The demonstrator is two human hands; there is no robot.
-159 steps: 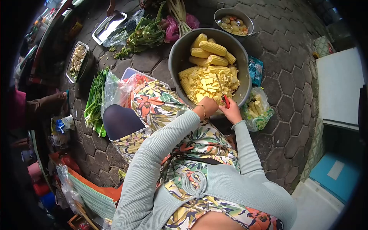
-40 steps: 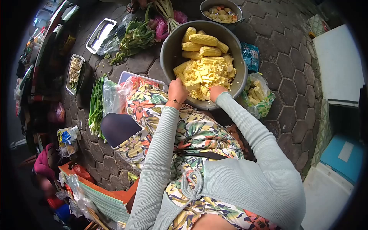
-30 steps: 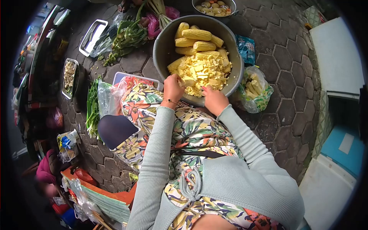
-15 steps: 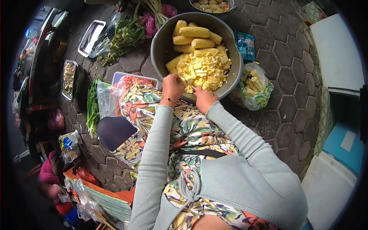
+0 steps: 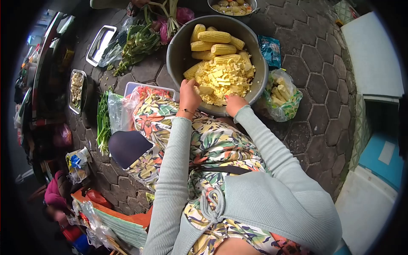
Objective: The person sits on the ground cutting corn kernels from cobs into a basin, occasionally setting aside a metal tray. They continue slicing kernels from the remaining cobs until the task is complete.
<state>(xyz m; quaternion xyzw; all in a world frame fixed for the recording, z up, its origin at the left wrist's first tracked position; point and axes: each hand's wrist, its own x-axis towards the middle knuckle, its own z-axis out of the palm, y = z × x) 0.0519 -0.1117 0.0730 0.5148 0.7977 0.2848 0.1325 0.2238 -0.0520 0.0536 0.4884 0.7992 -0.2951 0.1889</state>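
Observation:
A large grey basin (image 5: 171, 63) stands in front of my knees. Whole peeled corn cobs (image 5: 215, 36) lie at its far side, and a heap of cut corn kernels (image 5: 229, 76) fills the near part. Over the near left rim, my left hand (image 5: 190, 95) is closed on a corn cob (image 5: 206, 90), partly hidden by the fingers. My right hand (image 5: 236, 104) is at the near right rim, fingers curled. A small red bit shows at its fingertips; the thing it grips is mostly hidden.
Right of the basin sit a plastic bag of pale yellow pieces (image 5: 280, 95) and a blue packet (image 5: 269, 51). A bowl (image 5: 233, 12) stands behind. Leafy greens (image 5: 138, 44), green onions (image 5: 103, 123), a tub of red pieces (image 5: 131, 87) and metal trays (image 5: 91, 55) lie left.
My right hand has moved right along the rim, away from my left hand. The left hand has risen slightly, and the cob now shows between the hands.

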